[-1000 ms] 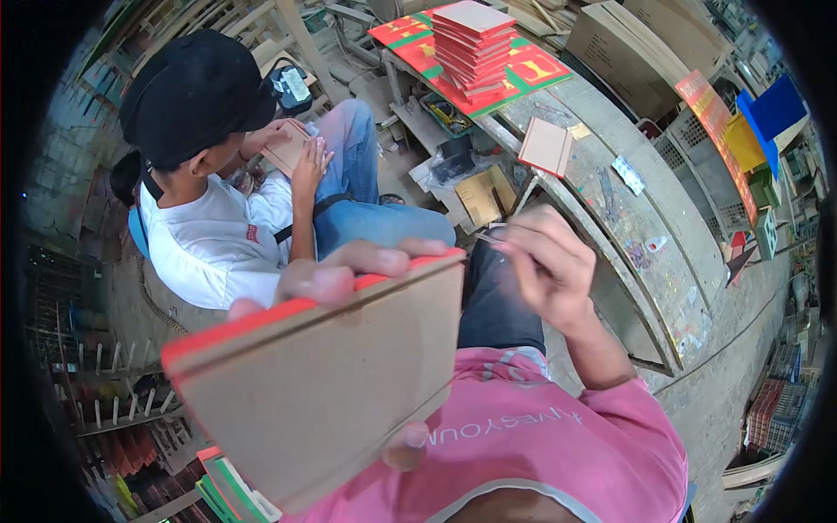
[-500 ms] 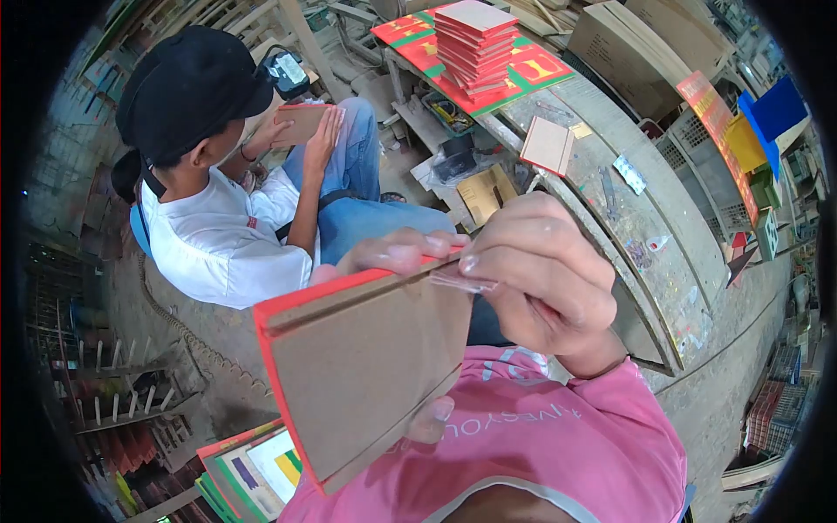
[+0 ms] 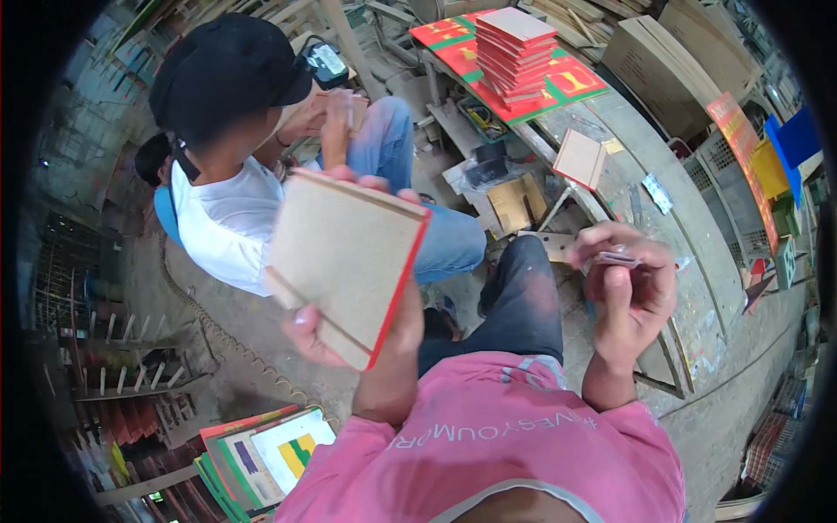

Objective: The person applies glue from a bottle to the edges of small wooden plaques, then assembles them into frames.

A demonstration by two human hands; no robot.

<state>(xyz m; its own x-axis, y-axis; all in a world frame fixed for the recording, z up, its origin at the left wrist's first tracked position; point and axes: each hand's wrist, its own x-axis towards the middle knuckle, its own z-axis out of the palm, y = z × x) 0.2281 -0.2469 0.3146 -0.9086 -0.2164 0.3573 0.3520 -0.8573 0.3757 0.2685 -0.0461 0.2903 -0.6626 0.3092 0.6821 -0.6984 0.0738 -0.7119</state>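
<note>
My left hand (image 3: 404, 324) grips a flat wooden panel (image 3: 344, 257) with red edges, tilted up in front of my chest. Its fingers curl over the far edge and the thumb presses near the lower left side. The face toward me is bare tan board with a groove or strip along two sides. Out to the right, apart from the panel, my right hand (image 3: 635, 301) pinches a small thin folded piece (image 3: 617, 259), whose material I cannot make out.
A co-worker in a black cap (image 3: 228, 74) sits at the left, holding a similar panel (image 3: 344, 112). On the workbench (image 3: 641, 187) stand a stack of red-edged panels (image 3: 514, 57) and a single panel (image 3: 580, 159). Painted boards (image 3: 261, 453) lie at lower left.
My right hand has drawn away from the panel to the right, keeping the folded piece. The panel has turned and moved up in my left hand. The view has shifted slightly.
</note>
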